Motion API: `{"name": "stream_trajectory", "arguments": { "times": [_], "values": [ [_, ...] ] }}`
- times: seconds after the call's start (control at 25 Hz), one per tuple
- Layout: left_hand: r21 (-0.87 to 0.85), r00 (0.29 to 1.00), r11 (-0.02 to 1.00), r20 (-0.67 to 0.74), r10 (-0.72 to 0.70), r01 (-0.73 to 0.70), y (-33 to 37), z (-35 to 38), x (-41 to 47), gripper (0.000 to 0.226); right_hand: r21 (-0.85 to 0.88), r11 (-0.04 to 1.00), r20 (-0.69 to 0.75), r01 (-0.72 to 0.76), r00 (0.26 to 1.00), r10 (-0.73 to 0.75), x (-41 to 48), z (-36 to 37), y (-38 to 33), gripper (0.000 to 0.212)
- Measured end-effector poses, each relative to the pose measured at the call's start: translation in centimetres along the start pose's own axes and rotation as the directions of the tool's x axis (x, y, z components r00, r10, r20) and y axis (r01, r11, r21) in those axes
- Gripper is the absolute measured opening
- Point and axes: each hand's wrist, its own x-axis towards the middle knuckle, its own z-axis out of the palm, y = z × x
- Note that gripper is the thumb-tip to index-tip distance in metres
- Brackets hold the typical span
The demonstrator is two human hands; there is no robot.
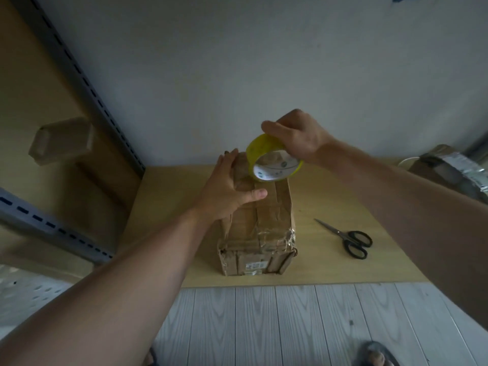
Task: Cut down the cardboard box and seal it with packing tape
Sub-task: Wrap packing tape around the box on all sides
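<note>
The left hand [229, 186] presses flat, fingers straight, on the far top of the worn brown cardboard box [257, 228], mid-table. The right hand [295, 136] grips a yellow tape roll [273, 161] above it. Black-handled scissors [348, 238] lie right.

1. Looks like a storeroom or packing corner
2. Slotted steel racking [87, 83] with a brown parcel [62, 140] beside it
3. Low wooden board [330, 207] on a plank floor [264, 326], foil-wrapped package [454, 167] at the wall
</note>
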Motion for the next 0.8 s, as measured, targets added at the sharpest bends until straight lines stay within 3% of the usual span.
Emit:
{"name": "stream_trajectory", "arguments": {
  "times": [0.12,0.36,0.56,0.8],
  "values": [
    [0.038,0.999,0.999,0.025,-0.032,0.032,0.2,0.1,-0.3,0.137,-0.089,0.996,0.015,0.028,1.000,-0.027,-0.7,-1.8,1.5,0.051],
    [0.028,0.999,0.999,0.024,-0.034,0.033,-0.2,-0.6,-0.4,0.134,-0.390,0.911,0.047,0.133,0.991,-0.124,-1.2,-4.0,3.5,0.052],
    [-0.089,0.998,0.994,0.019,-0.057,0.059,-0.9,-0.7,-0.1,0.144,-0.487,0.872,0.044,0.052,0.998,-0.035,-2.7,-2.6,5.7,0.047],
    [-0.030,0.999,0.999,-0.017,-0.045,0.045,-0.8,-0.9,-0.4,0.146,-0.462,0.887,0.037,-0.004,0.999,0.024,-3.4,-1.2,6.9,0.048]
  ]
}}
